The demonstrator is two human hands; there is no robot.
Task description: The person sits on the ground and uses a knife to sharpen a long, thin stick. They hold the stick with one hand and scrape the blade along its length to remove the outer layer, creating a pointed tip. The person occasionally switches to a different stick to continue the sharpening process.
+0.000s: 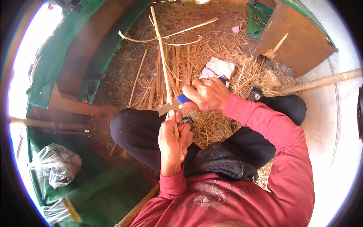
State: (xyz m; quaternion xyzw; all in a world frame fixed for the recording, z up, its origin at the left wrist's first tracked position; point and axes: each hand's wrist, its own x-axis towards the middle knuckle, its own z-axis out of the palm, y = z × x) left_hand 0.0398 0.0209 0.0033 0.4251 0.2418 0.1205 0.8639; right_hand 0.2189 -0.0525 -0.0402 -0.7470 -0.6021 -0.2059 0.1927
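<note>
A long pale bamboo strip (163,56) slants up and away from my lap, with thin peeled shavings curling off near its far end. My left hand (173,138) is closed around its near part. Just above that hand, the blade of a knife (167,108) lies across the strip and touches it. My right hand (208,94) is wrapped around the knife's blue handle (183,99). Part of the handle is hidden under my fingers.
Straw and split bamboo pieces (182,62) cover the ground ahead. White crumpled cloth or paper (220,68) lies there. A brown board (297,39) stands at the far right, and a bamboo pole (321,81) extends right. Left, a clear plastic bag (60,164) sits on green sheeting (98,185).
</note>
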